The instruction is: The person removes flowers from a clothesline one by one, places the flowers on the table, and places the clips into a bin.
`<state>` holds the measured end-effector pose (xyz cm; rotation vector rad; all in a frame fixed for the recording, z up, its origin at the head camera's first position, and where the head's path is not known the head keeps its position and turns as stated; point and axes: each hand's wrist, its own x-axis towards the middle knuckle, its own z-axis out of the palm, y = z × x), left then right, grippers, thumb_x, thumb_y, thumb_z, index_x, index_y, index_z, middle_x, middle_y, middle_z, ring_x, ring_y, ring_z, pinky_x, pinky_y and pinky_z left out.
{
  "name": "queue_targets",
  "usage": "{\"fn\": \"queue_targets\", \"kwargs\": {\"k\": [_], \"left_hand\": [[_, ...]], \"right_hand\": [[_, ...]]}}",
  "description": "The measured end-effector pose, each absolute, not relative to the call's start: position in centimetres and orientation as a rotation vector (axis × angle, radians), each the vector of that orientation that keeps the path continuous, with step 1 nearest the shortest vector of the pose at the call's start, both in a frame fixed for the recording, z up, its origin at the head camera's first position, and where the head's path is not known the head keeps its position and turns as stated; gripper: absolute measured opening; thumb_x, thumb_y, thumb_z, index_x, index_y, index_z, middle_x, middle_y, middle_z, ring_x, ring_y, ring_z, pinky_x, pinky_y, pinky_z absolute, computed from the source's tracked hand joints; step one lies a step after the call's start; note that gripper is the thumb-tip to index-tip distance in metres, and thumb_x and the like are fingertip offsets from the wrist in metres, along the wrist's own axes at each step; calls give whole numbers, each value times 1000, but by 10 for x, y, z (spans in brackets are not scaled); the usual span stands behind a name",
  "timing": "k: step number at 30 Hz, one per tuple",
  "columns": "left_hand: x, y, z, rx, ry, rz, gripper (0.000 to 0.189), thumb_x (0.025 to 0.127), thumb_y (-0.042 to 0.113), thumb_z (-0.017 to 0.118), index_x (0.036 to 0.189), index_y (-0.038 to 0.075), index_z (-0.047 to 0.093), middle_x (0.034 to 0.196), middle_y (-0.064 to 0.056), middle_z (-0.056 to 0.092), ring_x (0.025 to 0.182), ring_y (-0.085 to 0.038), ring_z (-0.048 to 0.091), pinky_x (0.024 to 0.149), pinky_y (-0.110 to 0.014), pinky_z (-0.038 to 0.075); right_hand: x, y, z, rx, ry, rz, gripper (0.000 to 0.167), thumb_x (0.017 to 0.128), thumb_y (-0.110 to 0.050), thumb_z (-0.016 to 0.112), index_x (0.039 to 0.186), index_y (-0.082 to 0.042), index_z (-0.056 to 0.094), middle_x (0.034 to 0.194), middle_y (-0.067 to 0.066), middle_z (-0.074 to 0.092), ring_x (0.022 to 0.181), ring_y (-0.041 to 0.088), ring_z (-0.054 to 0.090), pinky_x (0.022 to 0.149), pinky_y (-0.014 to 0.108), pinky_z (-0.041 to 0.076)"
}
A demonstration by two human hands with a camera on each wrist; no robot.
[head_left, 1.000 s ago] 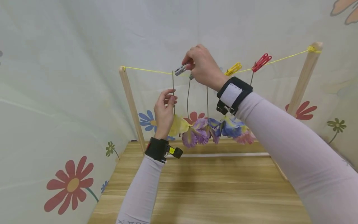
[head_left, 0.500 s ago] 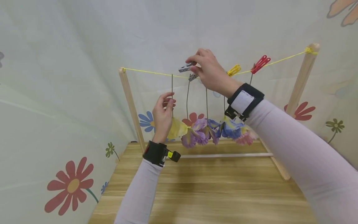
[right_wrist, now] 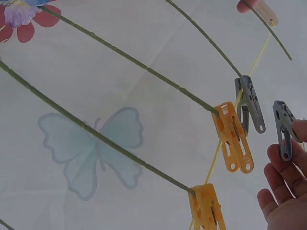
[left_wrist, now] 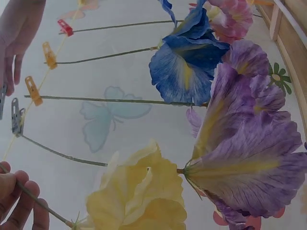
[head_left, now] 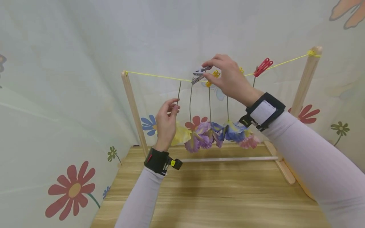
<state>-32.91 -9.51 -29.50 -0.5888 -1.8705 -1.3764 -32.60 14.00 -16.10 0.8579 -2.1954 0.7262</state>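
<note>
My left hand [head_left: 166,122] pinches the green stem [left_wrist: 50,210] of a yellow artificial flower [left_wrist: 139,199], whose head hangs downward. The stem's free tip stands just below the yellow line [head_left: 155,75] in the head view. Between thumb and fingers, my right hand [head_left: 232,79] pinches a grey clothespin [right_wrist: 284,125], apart from the line. Close by, another grey clothespin [right_wrist: 249,103] clips a purple flower's [left_wrist: 244,163] stem to the line. Two orange-yellow clothespins [right_wrist: 231,139] and a red clothespin [head_left: 263,67] hold further stems.
Wooden posts [head_left: 132,107] at left and right [head_left: 306,82] carry the line. A blue flower [left_wrist: 184,69] and a pink flower [head_left: 249,141] hang to the right. Below lie a white crossbar [head_left: 228,159] and the wood-grain table [head_left: 216,193]. Printed cloth [head_left: 80,79] stands behind.
My right hand has moved right and slightly down with the grey clothespin, away from the yellow flower's stem. The left hand has lowered slightly, and the stem's tip now leans right, under the line.
</note>
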Motion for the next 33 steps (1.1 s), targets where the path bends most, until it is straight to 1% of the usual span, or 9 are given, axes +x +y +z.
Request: {"fn": "queue_targets", "kwargs": {"k": [3, 5, 9, 12, 17, 21, 25, 28, 33], "left_hand": [[-327, -96, -296, -614, -1876, -1340, 25, 106, 8, 59, 128, 3, 68, 110, -16, 72, 99, -29, 70, 85, -40, 59], [-327, -96, -297, -626, -1884, -1320, 25, 106, 9, 59, 129, 2, 67, 114, -15, 71, 100, -29, 70, 86, -41, 58], [-323, -97, -299, -636, -1896, -1285, 26, 106, 9, 58, 130, 2, 67, 117, -14, 70, 102, -29, 70, 86, -39, 57], [-320, -97, -301, -643, -1899, -1265, 25, 106, 9, 59, 129, 3, 68, 115, -13, 71, 101, -29, 70, 85, -39, 57], [-316, -95, -306, -679, -1892, -1211, 24, 105, 8, 60, 127, 2, 69, 110, -16, 71, 98, -29, 70, 81, -40, 58], [-313, -94, -310, -705, -1888, -1195, 24, 105, 7, 60, 126, 3, 69, 107, -15, 70, 97, -28, 69, 80, -39, 57], [-310, -92, -316, -713, -1913, -1184, 24, 105, 9, 60, 127, 4, 70, 106, -13, 70, 97, -26, 68, 80, -37, 57], [-309, -91, -321, -718, -1934, -1163, 24, 105, 9, 60, 127, 4, 70, 105, -13, 70, 96, -27, 69, 80, -37, 57], [-307, -88, -329, -732, -1949, -1128, 23, 103, 3, 61, 125, 3, 70, 106, -14, 69, 95, -28, 68, 78, -37, 57]], "right_hand": [[-321, 146, -164, 860, -2172, 719, 38, 102, -5, 66, 139, 3, 62, 120, 21, 61, 121, 38, 50, 100, 53, 38], [-319, 150, -166, 861, -2159, 715, 39, 102, -2, 64, 141, 3, 61, 121, 21, 60, 120, 38, 49, 98, 52, 39], [-316, 157, -171, 842, -2117, 716, 33, 102, 2, 61, 134, 3, 63, 124, 20, 59, 123, 38, 49, 102, 52, 40], [-312, 164, -175, 814, -2090, 740, 32, 101, 2, 64, 132, 3, 63, 125, 19, 59, 124, 37, 49, 103, 51, 39], [-304, 180, -186, 759, -2033, 760, 36, 97, 2, 70, 132, 5, 64, 124, 21, 61, 122, 37, 52, 102, 49, 41], [-300, 195, -196, 725, -1983, 789, 36, 95, 3, 72, 130, 5, 65, 123, 21, 64, 122, 36, 54, 105, 47, 41], [-295, 207, -205, 680, -1927, 825, 36, 94, 4, 72, 129, 5, 67, 124, 21, 64, 116, 35, 54, 98, 40, 38], [-292, 215, -211, 644, -1904, 820, 37, 95, 4, 72, 131, 4, 66, 124, 22, 64, 114, 34, 53, 95, 37, 36], [-288, 228, -217, 599, -1869, 806, 36, 96, 5, 70, 132, 3, 65, 124, 22, 64, 122, 34, 53, 103, 32, 37]]}}
